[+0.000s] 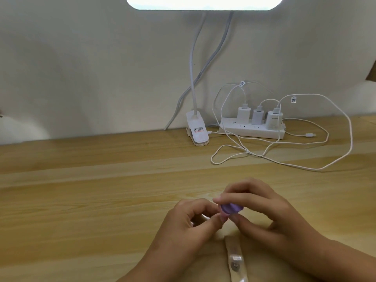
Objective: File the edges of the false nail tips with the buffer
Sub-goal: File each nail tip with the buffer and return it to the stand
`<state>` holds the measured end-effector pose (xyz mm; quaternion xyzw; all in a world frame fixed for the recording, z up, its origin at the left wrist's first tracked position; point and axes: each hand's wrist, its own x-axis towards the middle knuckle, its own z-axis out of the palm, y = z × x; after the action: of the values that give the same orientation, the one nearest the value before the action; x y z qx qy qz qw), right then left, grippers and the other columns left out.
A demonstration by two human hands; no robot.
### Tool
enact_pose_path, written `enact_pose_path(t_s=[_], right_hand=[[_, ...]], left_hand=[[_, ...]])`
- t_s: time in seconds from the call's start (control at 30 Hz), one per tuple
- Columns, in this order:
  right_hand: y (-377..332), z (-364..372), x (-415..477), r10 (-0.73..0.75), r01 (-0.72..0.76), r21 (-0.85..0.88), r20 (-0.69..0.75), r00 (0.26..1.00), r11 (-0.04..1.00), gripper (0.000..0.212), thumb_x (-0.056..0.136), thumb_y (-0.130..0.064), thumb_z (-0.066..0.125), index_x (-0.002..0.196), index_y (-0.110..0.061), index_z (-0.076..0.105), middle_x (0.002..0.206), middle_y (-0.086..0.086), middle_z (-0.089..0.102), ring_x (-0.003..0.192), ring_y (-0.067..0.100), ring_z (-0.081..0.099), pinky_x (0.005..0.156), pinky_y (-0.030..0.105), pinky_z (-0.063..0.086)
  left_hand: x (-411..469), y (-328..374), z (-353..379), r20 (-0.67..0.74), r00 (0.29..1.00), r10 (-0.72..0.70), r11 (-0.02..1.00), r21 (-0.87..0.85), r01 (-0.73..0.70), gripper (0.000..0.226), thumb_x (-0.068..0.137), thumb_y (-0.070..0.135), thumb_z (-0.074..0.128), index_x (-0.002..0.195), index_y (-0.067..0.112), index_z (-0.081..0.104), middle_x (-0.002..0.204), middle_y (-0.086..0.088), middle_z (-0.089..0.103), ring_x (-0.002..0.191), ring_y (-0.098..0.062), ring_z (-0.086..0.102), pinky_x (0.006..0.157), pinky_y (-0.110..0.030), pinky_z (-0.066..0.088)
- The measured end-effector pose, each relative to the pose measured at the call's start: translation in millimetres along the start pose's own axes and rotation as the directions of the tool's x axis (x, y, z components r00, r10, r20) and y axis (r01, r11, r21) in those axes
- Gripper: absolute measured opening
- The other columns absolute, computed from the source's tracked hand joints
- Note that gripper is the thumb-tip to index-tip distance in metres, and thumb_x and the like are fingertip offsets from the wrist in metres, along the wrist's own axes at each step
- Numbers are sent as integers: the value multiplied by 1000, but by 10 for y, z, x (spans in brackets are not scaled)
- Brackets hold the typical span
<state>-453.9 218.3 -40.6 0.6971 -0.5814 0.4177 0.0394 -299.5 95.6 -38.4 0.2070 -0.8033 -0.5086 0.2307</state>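
Observation:
A small purple buffer [231, 208] is pinched between the thumb and fingers of my right hand [262, 210], just above the wooden table [101, 190]. My left hand [189, 222] meets it from the left, thumb and forefinger closed on a small pale nail tip [222, 216] that touches the buffer's lower edge; the tip is mostly hidden by my fingers. A pale strip [236, 259] with more nail tips stuck to it lies on the table between my wrists, running toward the near edge.
A white clip lamp base [197, 130] stands at the back by the wall, its lit head [203, 3] overhead. A white power strip [252, 129] with three chargers sits to its right. Loose white cables [305, 163] loop across the back right of the table.

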Motion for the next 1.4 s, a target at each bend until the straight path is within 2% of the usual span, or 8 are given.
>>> enact_pose_path(t_s=[0.13,0.27,0.4,0.6,0.73,0.83,1.17,1.4], right_hand=[[77,-27,9,1,-1,-27,3,1000,1000,29,90,-15,64,118,-23,70,113,-6,61,107,12,61,92,25,47],[152,-69,68,344,-298,373,-60,937,879,26,87,-11,65,110,-21,73,109,-2,63,111,12,62,97,25,50],[68,-29,44,346,-249,539,-84,934,805,22,88,-13,66,108,-20,74,106,1,66,108,19,65,92,25,53],[45,-14,34,284,-218,487,-65,957,845,28,90,-10,62,116,-17,70,111,-3,65,111,18,63,92,20,50],[42,-28,13,144,-129,349,-16,989,928,29,96,-10,58,121,-21,69,116,-3,61,114,21,60,92,25,49],[51,-14,19,92,-100,207,51,995,973,29,97,-8,56,123,-17,65,116,-1,61,113,19,60,94,23,46],[44,-8,4,36,-43,152,46,998,988,29,99,-8,54,125,-17,64,118,0,60,115,19,60,94,24,47],[71,-1,-5,38,-44,135,49,998,990,30,99,-11,53,127,-18,64,119,-3,61,115,19,60,93,23,46]], left_hand=[[-10,-13,15,14,1000,-14,999,-46,14,9,78,41,75,70,42,71,83,12,66,76,1,59,71,-17,47],[-15,-36,32,11,999,-45,993,-106,46,14,72,53,72,79,42,75,93,15,70,87,-11,65,86,-32,52],[0,-48,22,13,1000,-29,992,-121,30,10,74,52,72,83,49,74,96,18,72,90,-8,63,82,-24,49],[21,-78,17,31,999,-21,980,-196,27,22,68,49,70,84,34,66,87,14,73,74,-10,58,70,-21,42],[18,-73,15,40,999,11,987,-161,-4,8,74,42,69,77,36,64,84,12,72,67,-8,53,67,-23,39],[2,-63,25,41,999,28,989,-144,-22,4,77,40,67,76,37,64,88,10,72,74,-16,58,73,-29,43],[-16,-53,22,47,996,77,992,-106,-71,11,76,49,65,80,39,65,83,13,69,76,-17,57,70,-27,43],[-12,-69,40,42,998,55,991,-124,-49,5,79,40,66,83,37,67,84,9,72,88,-26,65,85,-47,50]])
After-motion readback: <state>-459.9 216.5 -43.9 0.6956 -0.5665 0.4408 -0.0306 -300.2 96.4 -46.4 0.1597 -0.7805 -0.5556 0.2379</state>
